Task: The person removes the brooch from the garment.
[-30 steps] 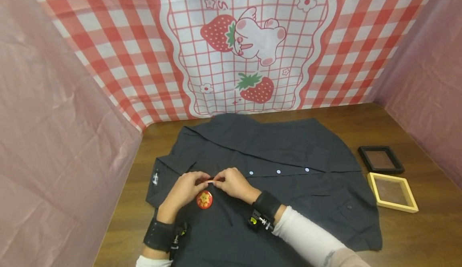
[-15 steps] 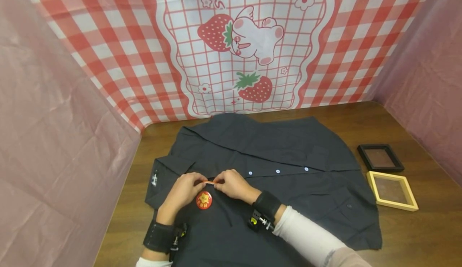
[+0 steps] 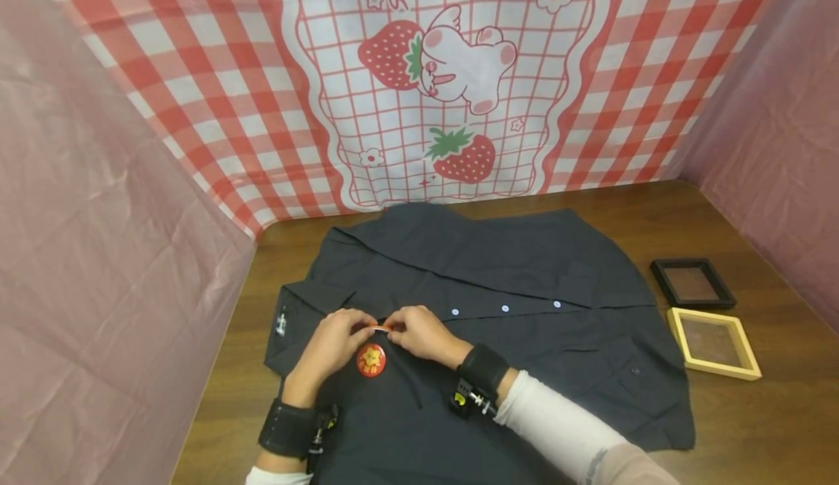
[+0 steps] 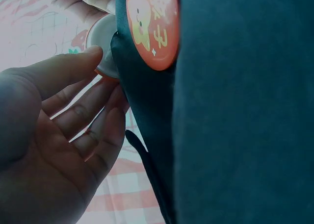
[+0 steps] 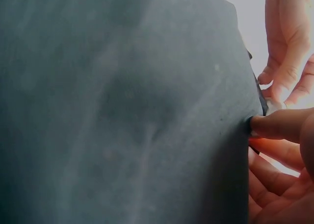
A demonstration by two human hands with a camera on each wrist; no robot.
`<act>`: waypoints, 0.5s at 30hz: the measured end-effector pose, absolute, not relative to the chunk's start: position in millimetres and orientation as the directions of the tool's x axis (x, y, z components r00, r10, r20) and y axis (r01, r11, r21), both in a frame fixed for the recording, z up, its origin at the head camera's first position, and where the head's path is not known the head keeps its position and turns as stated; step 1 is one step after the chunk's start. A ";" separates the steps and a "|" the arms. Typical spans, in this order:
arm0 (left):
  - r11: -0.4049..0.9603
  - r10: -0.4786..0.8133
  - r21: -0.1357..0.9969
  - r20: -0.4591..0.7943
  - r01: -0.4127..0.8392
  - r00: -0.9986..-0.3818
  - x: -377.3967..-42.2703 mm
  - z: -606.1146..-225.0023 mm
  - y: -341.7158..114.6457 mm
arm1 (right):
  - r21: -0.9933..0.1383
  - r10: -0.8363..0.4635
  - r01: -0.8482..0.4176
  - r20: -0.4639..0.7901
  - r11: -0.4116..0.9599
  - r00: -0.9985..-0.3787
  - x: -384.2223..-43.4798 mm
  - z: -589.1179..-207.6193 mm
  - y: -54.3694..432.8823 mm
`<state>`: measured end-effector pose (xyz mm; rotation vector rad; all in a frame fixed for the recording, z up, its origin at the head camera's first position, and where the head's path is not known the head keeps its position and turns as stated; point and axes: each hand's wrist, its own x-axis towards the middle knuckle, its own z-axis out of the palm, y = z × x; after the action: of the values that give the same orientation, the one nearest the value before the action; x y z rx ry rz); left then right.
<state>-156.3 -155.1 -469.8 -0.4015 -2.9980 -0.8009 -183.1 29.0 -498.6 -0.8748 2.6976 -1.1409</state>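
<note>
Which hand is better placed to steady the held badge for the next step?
Left, probably: the left hand has its thumb over the pale face of the held badge. The right hand has its thumb at the edge of the dark shirt.

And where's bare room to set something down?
Brown wooden tabletop shows bare in front of the rectangular yellow frame, and between the dark grey shirt and left pink cloth. Crowded: around the round red badge, near left grip and right grip.

Left forearm (image 3: 300, 390) enters from 7 o'clock, right forearm (image 3: 557, 419) from 5. Left hand (image 3: 337, 339) points to 2 o'clock, right hand (image 3: 422, 332) to 10; both pinching, thumbs against fingers.
</note>
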 end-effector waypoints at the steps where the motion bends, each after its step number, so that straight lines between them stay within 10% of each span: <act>1: 0.834 0.243 0.490 0.085 0.253 -0.966 -156.0 -469.5 -155.5 | -0.685 -0.532 -0.467 0.136 0.559 -0.836 -182.6 -498.4 28.6; 15: 0.846 0.262 0.442 0.141 0.298 -0.955 -150.0 -460.6 -152.7 | -0.688 -0.514 -0.467 0.157 0.555 -0.843 -179.3 -497.4 27.5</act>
<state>-150.0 -152.7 -460.6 -0.4471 -2.9461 -0.7231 -179.3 27.5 -497.4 -0.8580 2.7148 -1.1732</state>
